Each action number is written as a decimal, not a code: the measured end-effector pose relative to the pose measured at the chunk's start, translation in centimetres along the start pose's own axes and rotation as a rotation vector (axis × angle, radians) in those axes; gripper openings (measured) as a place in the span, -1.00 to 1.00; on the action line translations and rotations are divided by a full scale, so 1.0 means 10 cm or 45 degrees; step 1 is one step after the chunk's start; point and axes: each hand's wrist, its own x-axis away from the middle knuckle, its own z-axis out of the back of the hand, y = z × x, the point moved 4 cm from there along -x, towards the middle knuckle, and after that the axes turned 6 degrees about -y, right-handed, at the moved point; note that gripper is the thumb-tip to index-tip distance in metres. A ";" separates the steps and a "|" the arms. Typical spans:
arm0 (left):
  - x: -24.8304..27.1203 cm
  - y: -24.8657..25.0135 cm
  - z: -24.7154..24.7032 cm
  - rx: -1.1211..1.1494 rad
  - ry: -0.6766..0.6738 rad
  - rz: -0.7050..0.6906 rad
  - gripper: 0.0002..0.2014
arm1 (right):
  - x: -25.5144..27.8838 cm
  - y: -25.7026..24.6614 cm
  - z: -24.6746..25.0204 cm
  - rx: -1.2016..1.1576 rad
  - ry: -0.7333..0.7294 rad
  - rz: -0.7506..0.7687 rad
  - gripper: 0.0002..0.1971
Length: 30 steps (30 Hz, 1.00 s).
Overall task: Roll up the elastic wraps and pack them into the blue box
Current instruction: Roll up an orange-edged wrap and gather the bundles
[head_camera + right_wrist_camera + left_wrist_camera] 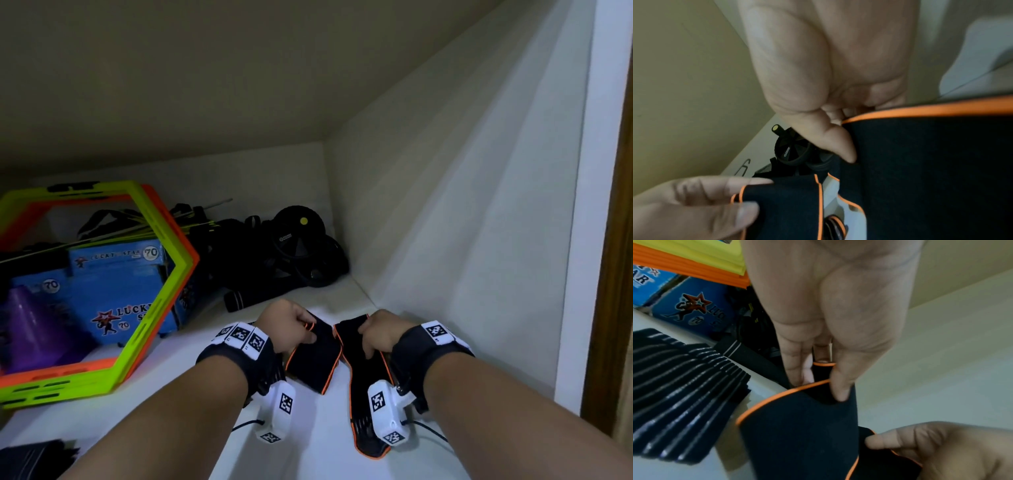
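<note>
on the white shelf (315,445), seen from the head, the left hand (286,323) pinches the far end of one black orange-edged elastic wrap (313,356) while the right hand (380,334) curls its fingers round another wrap (364,387) just beside it; the blue box (113,291) stands well to the left behind hexagonal rings (161,274); from the left wrist, thumb and fingers (795,363) clamp the wrap's folded end; from the right wrist, the thumb presses the cloth, fingers curled under its orange edge
</note>
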 end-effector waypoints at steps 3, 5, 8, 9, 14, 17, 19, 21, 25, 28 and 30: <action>0.07 -0.02 0.08 0.287 0.189 -0.028 -0.71 | -0.02 0.01 0.07 -0.395 0.134 0.093 -0.79; 0.12 0.01 0.16 0.377 0.310 -0.059 -0.74 | -0.03 0.01 0.11 -0.551 0.260 0.173 -0.77; 0.21 0.04 0.27 0.425 0.438 -0.091 -0.89 | 0.04 -0.02 0.12 -0.706 0.305 0.186 -0.74; 0.24 0.03 0.29 0.446 0.445 -0.092 -0.78 | 0.07 -0.02 0.12 -0.734 0.290 0.173 -0.73; 0.39 -0.02 0.36 0.429 0.361 -0.139 -0.63 | 0.25 -0.10 0.10 -0.761 0.154 0.153 -0.60; 0.51 -0.04 0.41 0.433 0.366 -0.152 -0.67 | 0.40 -0.19 0.09 -0.861 0.149 0.206 -0.61; 0.61 -0.04 0.45 0.499 0.387 -0.180 -0.76 | 0.51 -0.25 0.07 -1.019 0.205 0.264 -0.75; 0.71 -0.04 0.50 0.615 0.394 -0.222 -0.85 | 0.60 -0.33 0.05 -1.068 0.335 0.291 -0.91; 0.90 -0.10 0.62 0.752 0.372 -0.264 -0.98 | 0.80 -0.49 0.02 -1.044 0.533 0.321 -0.83; 1.04 -0.14 0.70 0.752 0.384 -0.261 -0.90 | 0.97 -0.62 0.02 -1.074 0.577 0.318 -0.83; 1.11 -0.15 0.72 0.790 0.329 -0.266 -0.78 | 1.06 -0.72 0.01 -1.105 0.574 0.329 -0.74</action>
